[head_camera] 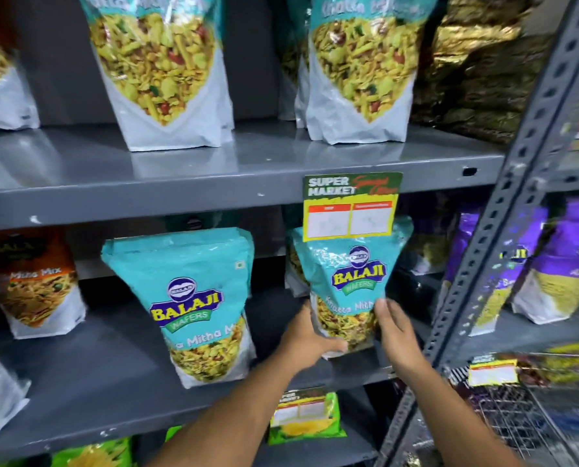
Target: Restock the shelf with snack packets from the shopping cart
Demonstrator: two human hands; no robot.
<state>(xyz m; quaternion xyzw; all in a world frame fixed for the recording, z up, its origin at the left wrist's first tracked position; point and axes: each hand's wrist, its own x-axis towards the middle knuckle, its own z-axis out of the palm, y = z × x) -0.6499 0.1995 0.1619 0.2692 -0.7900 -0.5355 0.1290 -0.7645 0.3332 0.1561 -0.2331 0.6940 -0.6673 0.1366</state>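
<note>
A teal Balaji Khatta Mitha Mix packet [350, 281] stands upright on the middle grey shelf [119, 362], right of centre. My left hand [306, 342] grips its lower left edge and my right hand [396, 332] holds its lower right side. A price card hides the packet's top. Another teal packet [193, 305] of the same kind stands to its left, apart from it. The wire shopping cart [531, 416] is at the lower right; its contents are blurred.
The upper shelf [214, 170] carries more teal mix packets [160, 69]. A Super Market price card [350, 205] hangs from its front edge. Orange packets [38, 281] stand at the left, purple ones [551, 257] past the slotted steel upright [504, 203]. Green packets [305, 419] sit below.
</note>
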